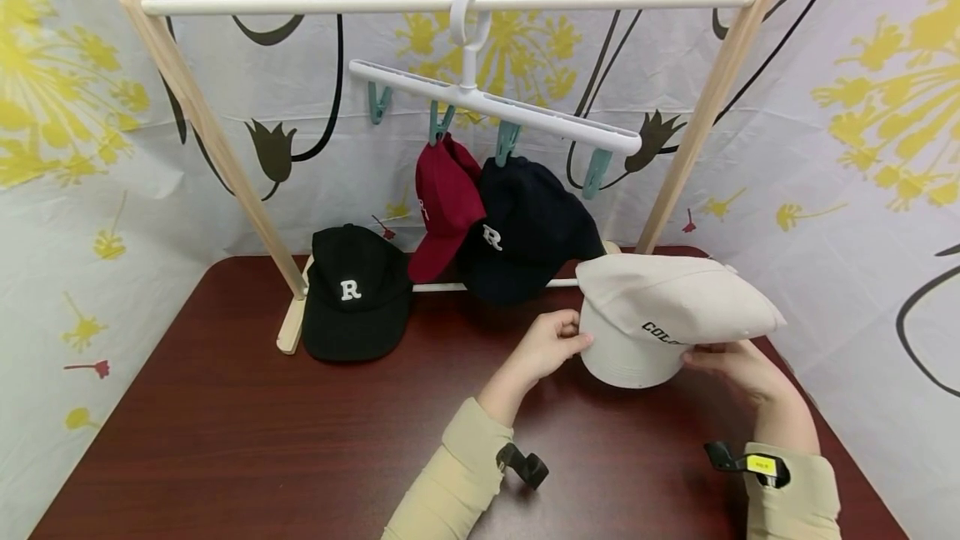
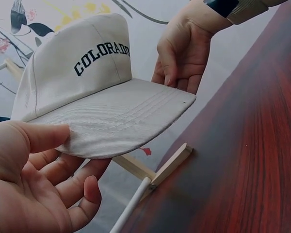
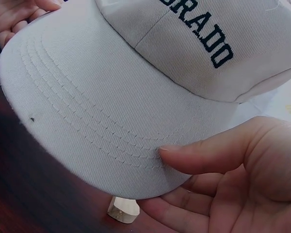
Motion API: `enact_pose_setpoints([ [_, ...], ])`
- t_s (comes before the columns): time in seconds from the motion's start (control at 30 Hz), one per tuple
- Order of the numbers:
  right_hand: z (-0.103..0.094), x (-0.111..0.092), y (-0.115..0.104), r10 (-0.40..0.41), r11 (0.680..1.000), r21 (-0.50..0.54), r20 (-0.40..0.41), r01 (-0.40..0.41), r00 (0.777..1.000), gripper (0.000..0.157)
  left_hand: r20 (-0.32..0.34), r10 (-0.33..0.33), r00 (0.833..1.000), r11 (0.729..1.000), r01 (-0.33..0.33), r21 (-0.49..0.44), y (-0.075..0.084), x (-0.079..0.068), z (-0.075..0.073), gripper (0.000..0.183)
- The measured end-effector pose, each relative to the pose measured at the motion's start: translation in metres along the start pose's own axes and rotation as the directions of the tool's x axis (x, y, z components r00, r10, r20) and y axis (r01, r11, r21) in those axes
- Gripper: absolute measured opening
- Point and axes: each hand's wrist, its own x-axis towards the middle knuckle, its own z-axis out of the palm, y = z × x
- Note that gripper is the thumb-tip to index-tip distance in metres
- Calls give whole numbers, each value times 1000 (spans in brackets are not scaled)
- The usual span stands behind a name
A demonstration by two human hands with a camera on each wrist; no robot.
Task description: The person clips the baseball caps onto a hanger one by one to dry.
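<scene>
A cream baseball cap (image 1: 675,294) lettered COLORADO is held by its brim at the right of the table. My left hand (image 1: 551,344) pinches the brim's left edge, thumb on top and fingers beneath, as the left wrist view shows. On the brim's other side, my right hand (image 3: 223,179) grips it the same way, thumb over the stitching. Behind, a navy cap (image 1: 532,223) and a red cap (image 1: 446,207) hang from teal clips on a white hanger (image 1: 487,102). The hanger's outer clips, a left clip (image 1: 378,102) and a right clip (image 1: 597,173), hold nothing.
A black cap (image 1: 356,294) with a white R rests on the dark red table (image 1: 300,440) at left. The hanger hooks over the white rail (image 1: 315,5) of a wooden rack, whose right post (image 1: 705,119) rises behind the cream cap. A patterned curtain surrounds the table.
</scene>
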Motion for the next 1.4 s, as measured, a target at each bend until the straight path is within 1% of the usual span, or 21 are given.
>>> enact_pose_setpoints([
  [0.07,-1,2,-1,-9,1000,-14,14,9,1000,50,-3,-3,1000,1000,3,-3,2,-1,0,6],
  [0.17,-2,4,-2,-16,1000,-12,33,17,999,44,8,4,1000,1000,-4,-13,18,-9,-2,6],
  [0.3,-2,6,-2,-42,998,52,54,39,998,34,31,21,999,999,-20,-31,43,-21,-7,7],
  [0.4,0,8,-4,-71,996,53,51,68,996,27,41,32,999,999,-31,-26,49,-23,-10,8],
  [0.5,4,11,-7,-127,991,50,32,125,991,29,46,47,998,999,-46,-24,47,-21,-12,8],
  [0.53,7,12,-8,-139,989,44,19,138,990,30,44,52,998,998,-51,-23,43,-18,-13,8],
  [0.67,15,17,-11,-199,975,106,15,196,980,37,28,60,998,997,-59,-39,24,-9,-16,9],
  [0.73,20,19,-11,-205,970,134,7,202,979,39,11,60,998,997,-59,-43,18,-7,-18,9],
  [0.87,28,21,-13,-192,962,192,-36,195,981,40,-7,71,997,997,-71,-41,15,-7,-22,7],
  [0.93,31,22,-14,-199,954,218,-50,205,979,40,-11,74,997,996,-74,-42,15,-8,-24,7],
  [1.03,35,24,-15,-223,934,274,-50,228,974,42,-10,72,997,996,-73,-50,16,-10,-26,6],
  [1.17,39,26,-17,-270,915,298,-51,273,962,45,-3,71,997,996,-71,-51,21,-14,-29,6],
  [1.33,45,28,-21,-288,901,319,-64,293,955,45,3,84,996,996,-84,-36,41,-26,-33,4],
  [1.4,47,28,-22,-290,899,323,-68,296,954,44,3,83,997,996,-83,-34,43,-27,-34,4],
])
